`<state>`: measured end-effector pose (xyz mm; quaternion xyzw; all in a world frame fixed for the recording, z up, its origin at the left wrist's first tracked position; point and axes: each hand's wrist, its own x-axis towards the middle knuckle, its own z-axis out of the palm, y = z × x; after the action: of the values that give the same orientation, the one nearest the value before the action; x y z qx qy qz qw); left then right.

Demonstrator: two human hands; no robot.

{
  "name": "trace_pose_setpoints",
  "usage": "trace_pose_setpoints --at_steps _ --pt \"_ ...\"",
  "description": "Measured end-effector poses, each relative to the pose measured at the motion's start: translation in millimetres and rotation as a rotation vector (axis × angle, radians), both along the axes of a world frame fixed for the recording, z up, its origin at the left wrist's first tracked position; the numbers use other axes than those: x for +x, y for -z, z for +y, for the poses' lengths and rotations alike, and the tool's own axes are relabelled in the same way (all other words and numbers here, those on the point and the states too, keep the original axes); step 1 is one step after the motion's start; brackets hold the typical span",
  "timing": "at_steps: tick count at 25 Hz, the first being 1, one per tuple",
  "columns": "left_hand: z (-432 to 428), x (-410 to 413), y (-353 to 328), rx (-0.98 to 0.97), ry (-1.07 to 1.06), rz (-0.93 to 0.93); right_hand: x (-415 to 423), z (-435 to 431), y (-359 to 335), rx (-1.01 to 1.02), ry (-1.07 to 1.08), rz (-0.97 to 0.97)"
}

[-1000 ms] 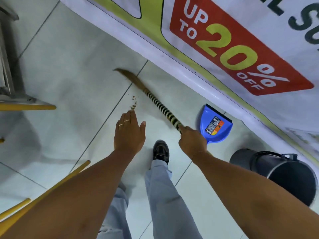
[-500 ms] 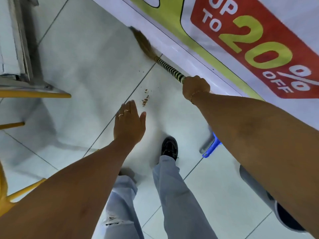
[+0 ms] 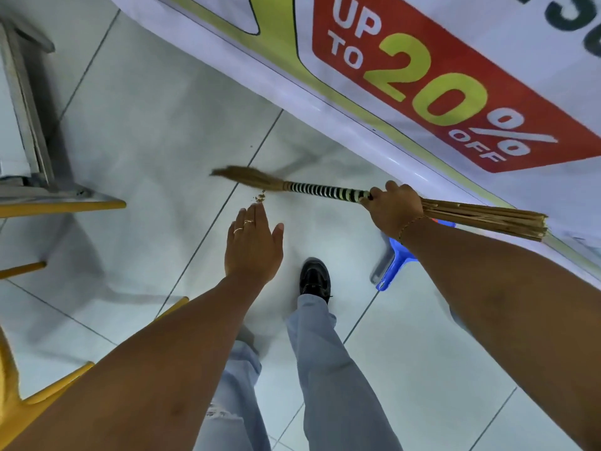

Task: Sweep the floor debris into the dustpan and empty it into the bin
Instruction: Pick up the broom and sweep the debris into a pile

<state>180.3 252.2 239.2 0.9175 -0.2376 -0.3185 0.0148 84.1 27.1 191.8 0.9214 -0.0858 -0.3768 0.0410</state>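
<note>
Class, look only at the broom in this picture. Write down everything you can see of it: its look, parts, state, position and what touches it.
The broom is a bundle of straw-coloured stalks, bound at the middle by a wrapping of black and pale bands. Its thin brush end points left, blurred, just beyond a small heap of brown debris on the tiled floor; whether the tips touch the floor is unclear. The cut stalk ends fan out to the right. It lies nearly level in the view. The right hand grips it just behind the wrapping; the left hand is apart from it.

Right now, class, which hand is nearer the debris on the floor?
Left. The left hand hovers open, fingertips just short of the debris. The right hand grips the broom farther off.
</note>
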Motion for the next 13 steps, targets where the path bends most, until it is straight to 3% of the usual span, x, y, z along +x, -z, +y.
trace_pose_setpoints --at_steps 5,8,11,13 --pt "0.0 -23.0 -1.1 0.003 0.029 0.024 -66.9 -6.7 -13.7 0.037 0.056 -0.102" --pt "1.3 -29.3 0.7 0.001 0.038 0.031 -86.2 -9.5 -7.0 -0.004 0.236 -0.258" --pt "5.6 -35.3 1.3 0.007 0.046 0.033 -78.8 6.7 0.7 -0.011 0.543 -0.173" --pt "10.5 -35.1 1.1 0.008 0.055 0.028 -71.3 27.5 6.1 -0.015 0.594 -0.136"
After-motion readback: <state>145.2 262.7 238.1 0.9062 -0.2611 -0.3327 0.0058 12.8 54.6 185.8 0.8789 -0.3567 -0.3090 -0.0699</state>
